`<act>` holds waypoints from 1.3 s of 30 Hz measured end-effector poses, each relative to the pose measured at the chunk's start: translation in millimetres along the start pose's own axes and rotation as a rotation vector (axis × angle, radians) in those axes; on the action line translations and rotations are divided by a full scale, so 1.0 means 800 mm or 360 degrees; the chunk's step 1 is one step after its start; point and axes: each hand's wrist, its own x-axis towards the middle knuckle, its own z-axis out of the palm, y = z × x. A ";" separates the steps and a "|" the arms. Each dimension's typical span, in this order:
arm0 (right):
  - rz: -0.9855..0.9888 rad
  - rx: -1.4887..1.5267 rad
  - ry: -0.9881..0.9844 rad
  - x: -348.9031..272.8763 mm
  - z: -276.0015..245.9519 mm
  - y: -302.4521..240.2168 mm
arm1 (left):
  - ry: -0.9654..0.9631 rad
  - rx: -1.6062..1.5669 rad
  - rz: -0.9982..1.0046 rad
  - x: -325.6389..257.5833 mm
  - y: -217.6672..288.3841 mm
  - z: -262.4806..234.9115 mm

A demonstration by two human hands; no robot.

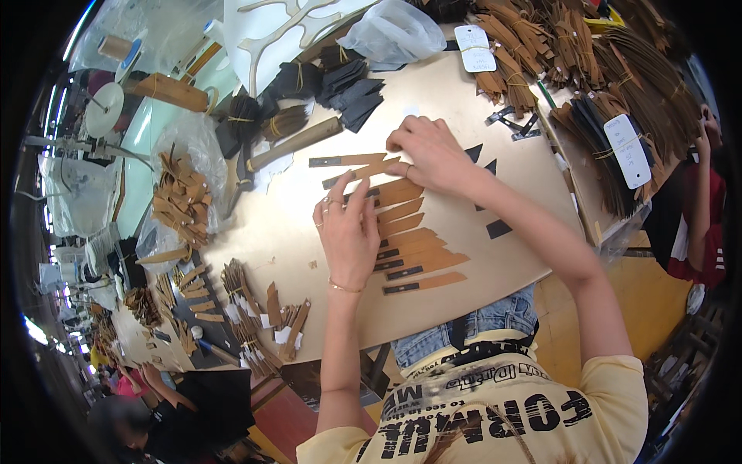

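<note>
A row of brown leather strips [421, 246], several with a dark band at the left end, lies across the pale board. My left hand [349, 236], with rings and spread fingers, rests over the row's left ends, its fingertips touching the upper strips. At the top of the row, my right hand [439, 158] has curled fingers and its thumb on the right end of a slanted leather strip [359, 172]. Just above that piece lies another banded strip [345, 161]. Small black pieces [499, 229] lie right of the row, partly behind my right forearm.
Bundled brown strips [533, 46] with white tags fill the far right. Black bundles [352, 93], a wooden-handled hammer [297, 145] and a plastic bag [393, 31] lie at the back. More bundles [246, 309] stand at the near left. Other people work at both sides.
</note>
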 end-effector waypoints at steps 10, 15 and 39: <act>-0.0465 0.0030 0.0420 -0.027 -0.017 -0.012 | -0.0088 -0.0088 0.0087 0.038 -0.005 -0.019; -0.0761 -0.0264 0.0683 -0.098 -0.070 0.005 | -0.0712 -0.1144 -0.0242 0.028 0.034 -0.036; 0.1143 0.1404 0.0380 -0.256 -0.090 -0.010 | -0.1399 -0.1490 -0.0659 -0.027 0.126 0.006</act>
